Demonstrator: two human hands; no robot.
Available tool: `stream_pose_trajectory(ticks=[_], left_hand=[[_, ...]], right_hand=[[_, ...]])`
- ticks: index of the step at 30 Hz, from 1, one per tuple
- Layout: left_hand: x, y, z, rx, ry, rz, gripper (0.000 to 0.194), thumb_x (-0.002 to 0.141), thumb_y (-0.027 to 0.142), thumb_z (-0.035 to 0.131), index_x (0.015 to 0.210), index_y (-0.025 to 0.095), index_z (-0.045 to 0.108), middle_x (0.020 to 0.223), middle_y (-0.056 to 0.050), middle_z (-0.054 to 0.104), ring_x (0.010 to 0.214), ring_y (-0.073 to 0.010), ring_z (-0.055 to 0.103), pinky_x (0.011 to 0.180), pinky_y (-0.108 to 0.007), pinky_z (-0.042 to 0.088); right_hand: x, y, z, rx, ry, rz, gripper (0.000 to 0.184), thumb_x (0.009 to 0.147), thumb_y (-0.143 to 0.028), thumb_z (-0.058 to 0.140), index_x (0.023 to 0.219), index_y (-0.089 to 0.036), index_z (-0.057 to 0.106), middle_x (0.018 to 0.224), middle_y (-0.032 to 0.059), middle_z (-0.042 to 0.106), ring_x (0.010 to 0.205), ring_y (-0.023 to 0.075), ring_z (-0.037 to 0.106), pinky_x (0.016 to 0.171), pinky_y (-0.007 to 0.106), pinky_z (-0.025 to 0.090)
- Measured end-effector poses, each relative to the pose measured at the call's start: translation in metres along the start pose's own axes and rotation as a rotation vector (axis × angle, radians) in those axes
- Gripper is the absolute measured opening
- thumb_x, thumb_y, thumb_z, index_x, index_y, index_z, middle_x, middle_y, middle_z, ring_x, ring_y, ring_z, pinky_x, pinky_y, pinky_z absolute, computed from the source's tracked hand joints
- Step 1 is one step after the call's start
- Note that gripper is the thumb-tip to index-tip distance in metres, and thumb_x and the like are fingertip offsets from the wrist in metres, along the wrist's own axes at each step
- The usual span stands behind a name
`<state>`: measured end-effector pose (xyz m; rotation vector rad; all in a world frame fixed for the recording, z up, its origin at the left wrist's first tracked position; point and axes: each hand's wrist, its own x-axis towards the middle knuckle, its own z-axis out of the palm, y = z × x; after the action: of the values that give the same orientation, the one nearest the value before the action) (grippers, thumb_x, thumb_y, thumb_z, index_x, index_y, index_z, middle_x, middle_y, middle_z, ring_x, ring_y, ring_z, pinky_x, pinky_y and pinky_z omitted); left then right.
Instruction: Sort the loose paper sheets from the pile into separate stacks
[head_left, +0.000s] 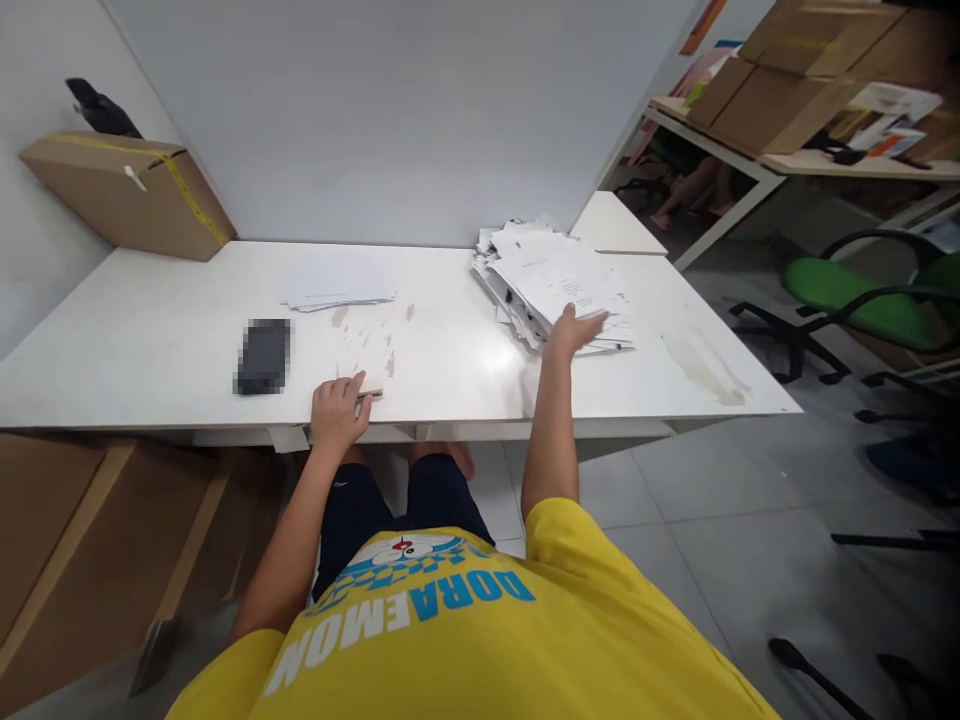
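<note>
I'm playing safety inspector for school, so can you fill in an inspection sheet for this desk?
Surface: white table, with brownish marks near the middle and right end.
Job's things: messy pile of papers, edges uneven; smaller paper stack to its left.
Clutter: dark item, pixelated, so unclear; cardboard box at the back left corner.
Hands: left hand at a small pale item, grip unclear; right hand at the pile's near edge, thumb and fingers apart.
Cables: nothing seen on the table.
Surroundings: grey panel behind; green chair and stacked boxes to the right.
</note>
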<state>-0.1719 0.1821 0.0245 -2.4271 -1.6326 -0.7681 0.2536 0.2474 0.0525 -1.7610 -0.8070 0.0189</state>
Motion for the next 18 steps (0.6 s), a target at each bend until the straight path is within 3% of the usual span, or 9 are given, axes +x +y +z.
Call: stream_pose_trajectory(ticks=[2, 4, 6, 9, 11, 14, 18], left_hand=[[-0.002, 0.001, 0.000, -0.012, -0.021, -0.009, 0.048, 0.094, 0.039, 0.043, 0.132, 0.016, 0.060, 0.112, -0.017, 0.066, 0.102, -0.0322, 0.055, 0.090, -0.045, 0.038], [-0.003, 0.001, 0.001, -0.011, -0.030, -0.028, 0.049, 0.094, 0.039, 0.043, 0.132, 0.015, 0.061, 0.110, -0.018, 0.066, 0.101, -0.0328, 0.055, 0.089, -0.045, 0.038], [-0.005, 0.001, 0.003, 0.012, -0.019, -0.039, 0.049, 0.092, 0.040, 0.044, 0.129, 0.014, 0.062, 0.107, -0.018, 0.066, 0.098, -0.0330, 0.056, 0.086, -0.046, 0.038], [-0.009, -0.001, 0.008, 0.058, 0.016, -0.026, 0.048, 0.090, 0.041, 0.045, 0.123, 0.015, 0.066, 0.101, -0.018, 0.068, 0.092, -0.0316, 0.057, 0.081, -0.045, 0.039], [-0.012, -0.003, 0.011, 0.075, 0.035, -0.009, 0.046, 0.089, 0.042, 0.046, 0.120, 0.015, 0.068, 0.097, -0.017, 0.068, 0.090, -0.0308, 0.058, 0.080, -0.044, 0.039], [-0.017, -0.007, 0.014, 0.079, 0.066, 0.024, 0.045, 0.089, 0.041, 0.046, 0.118, 0.015, 0.069, 0.095, -0.017, 0.069, 0.086, -0.0298, 0.059, 0.078, -0.043, 0.039], [-0.021, -0.010, 0.019, 0.087, 0.186, 0.093, 0.041, 0.087, 0.041, 0.048, 0.111, 0.016, 0.071, 0.088, -0.014, 0.069, 0.077, -0.0267, 0.060, 0.073, -0.040, 0.039]], right_hand=[[-0.023, -0.010, 0.007, 0.004, 0.126, 0.113, 0.070, 0.097, -0.035, 0.035, 0.153, -0.007, 0.005, 0.155, 0.0318, 0.009, 0.149, 0.0379, 0.013, 0.115, 0.062, 0.022], [-0.055, -0.024, 0.024, 0.050, 0.088, 0.064, 0.063, 0.096, -0.036, 0.039, 0.153, -0.018, 0.018, 0.157, 0.0225, 0.016, 0.151, 0.0337, 0.011, 0.118, 0.062, 0.018], [-0.090, -0.042, 0.052, 0.107, -0.147, -0.101, 0.055, 0.095, -0.038, 0.039, 0.148, -0.023, 0.030, 0.154, 0.0181, 0.027, 0.150, 0.0305, 0.017, 0.118, 0.062, 0.019], [-0.130, -0.071, 0.109, 0.169, -0.581, -0.286, 0.051, 0.092, -0.039, 0.046, 0.140, -0.020, 0.044, 0.152, 0.0169, 0.036, 0.146, 0.0293, 0.027, 0.119, 0.057, 0.023], [-0.140, -0.090, 0.147, 0.206, -0.762, -0.382, 0.045, 0.093, -0.035, 0.046, 0.133, -0.018, 0.052, 0.146, 0.0165, 0.047, 0.140, 0.0277, 0.037, 0.119, 0.052, 0.025], [-0.138, -0.115, 0.193, 0.176, -0.894, -0.512, 0.038, 0.094, -0.026, 0.043, 0.127, -0.014, 0.058, 0.138, 0.0157, 0.057, 0.133, 0.0255, 0.045, 0.119, 0.046, 0.026], [-0.130, -0.134, 0.224, -0.135, -0.902, -0.547, 0.053, 0.090, -0.027, 0.052, 0.139, -0.007, 0.049, 0.154, 0.0201, 0.041, 0.144, 0.0311, 0.032, 0.119, 0.051, 0.022]])
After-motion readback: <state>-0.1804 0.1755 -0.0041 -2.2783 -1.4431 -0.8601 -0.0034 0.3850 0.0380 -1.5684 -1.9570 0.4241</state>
